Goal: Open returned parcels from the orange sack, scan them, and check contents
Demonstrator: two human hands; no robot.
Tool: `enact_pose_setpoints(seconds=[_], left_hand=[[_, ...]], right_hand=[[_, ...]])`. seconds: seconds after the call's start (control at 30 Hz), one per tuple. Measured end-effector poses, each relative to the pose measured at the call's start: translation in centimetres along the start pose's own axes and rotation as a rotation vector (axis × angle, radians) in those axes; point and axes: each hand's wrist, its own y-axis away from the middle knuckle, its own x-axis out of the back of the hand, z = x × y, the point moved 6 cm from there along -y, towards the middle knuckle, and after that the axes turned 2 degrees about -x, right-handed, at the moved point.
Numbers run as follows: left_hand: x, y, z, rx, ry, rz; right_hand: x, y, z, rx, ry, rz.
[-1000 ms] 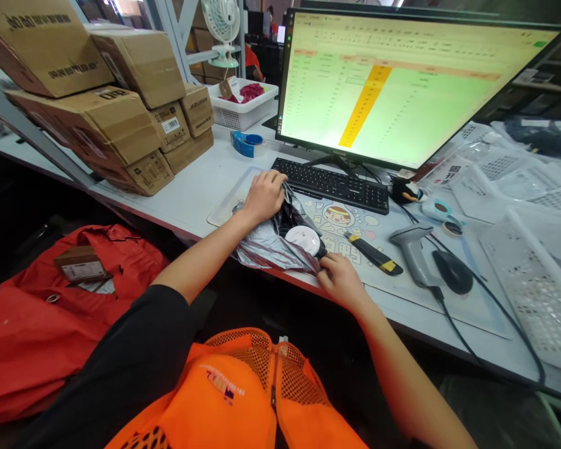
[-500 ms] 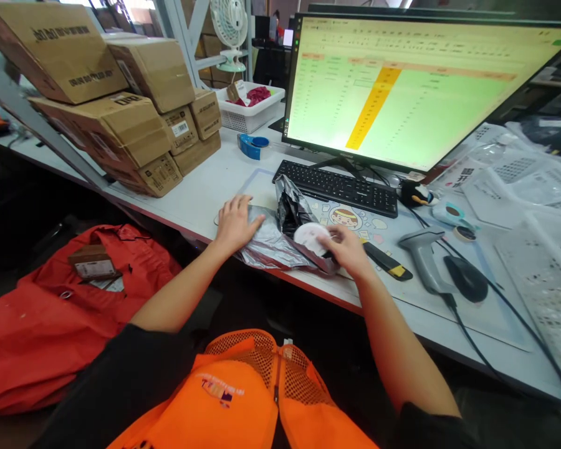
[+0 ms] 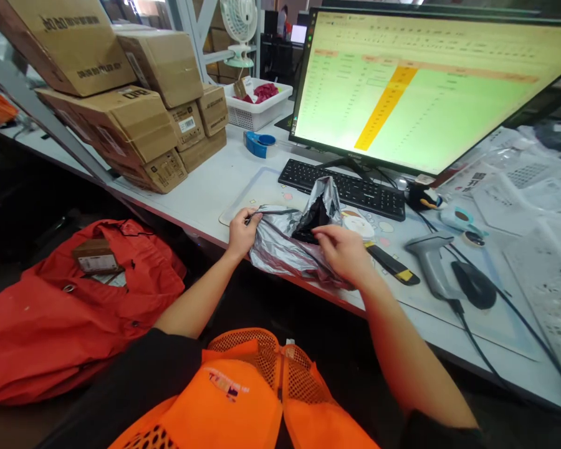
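Observation:
A silver plastic mailing bag [image 3: 280,246] with a black inside lies along the front edge of the desk, its mouth gaping up and to the right. My left hand [image 3: 244,234] pinches the bag's left end between thumb and fingers. At the mouth, my right hand [image 3: 346,252] is closed with its fingertips on the bag's near rim. Just beyond that hand, a flat whitish round piece [image 3: 361,228] appears to lie on the printed desk mat [image 3: 257,187]. A black and yellow box cutter [image 3: 393,264] rests to the right of my right hand.
Behind the bag are a keyboard [image 3: 346,190] and a monitor [image 3: 402,93]. Right: a barcode scanner [image 3: 432,265], mouse [image 3: 473,284] and cables. Left: stacked cardboard boxes [image 3: 163,68], a blue tape dispenser [image 3: 258,144]. A red sack [image 3: 88,312] sits below the desk's edge.
My left hand went from lying spread on the bag to pinching its left end. My right hand no longer holds the white round piece and now grips the bag's rim; the mouth gapes wider.

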Motion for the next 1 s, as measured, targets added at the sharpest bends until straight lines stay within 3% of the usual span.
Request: enact_pose_setpoints(seconds=[0.07,0.2,0.33,0.43,0.5,0.57,0.7,0.77,0.87,0.93,1.0], left_hand=[[-0.4,0.3,0.8,-0.008,0.097,0.023],[-1.6,1.3,1.1,0.087,0.36,0.05],[-3.5,2.1,0.5,0.25,0.581,-0.017],[-3.2,1.7,0.9,0.198,0.56,0.01],[-2.3,0.8,1.4,0.099,0.45,0.048],[-1.3,-0.3,1.6,0.023,0.298,0.068],[2.8,-4.0,0.3,0.039,0.028,0.25],[6.1,-6.2,-1.1,0.118,-0.126,0.368],[10.7,-9.4,-2.9,0.235,-0.441,0.391],[12.5,-10.8,-3.0,0.253,-0.636,0.352],[12.9,-11.1,-1.4,0.149,-0.767,0.334]], right_hand=[[-3.2,-0.5,-1.2,-0.014,-0.104,-0.153],[-7.7,-1.2,-0.6,-0.182,-0.462,-0.252],[-9.8,-1.4,0.0,-0.252,-0.769,-0.229],[-10.3,-1.1,0.6,-0.376,-0.805,-0.264],[-9.4,-0.7,0.6,-0.389,-0.721,-0.215],[-7.6,-0.3,-0.2,-0.306,-0.59,-0.137],[-2.7,1.2,-1.2,-0.217,-0.373,0.081],[-0.3,1.9,-0.3,-0.261,-0.421,0.17],[1.6,2.5,1.7,-0.303,-0.63,0.166],[2.1,2.8,3.0,-0.327,-0.72,0.157],[1.8,3.0,4.1,-0.363,-0.787,0.158]])
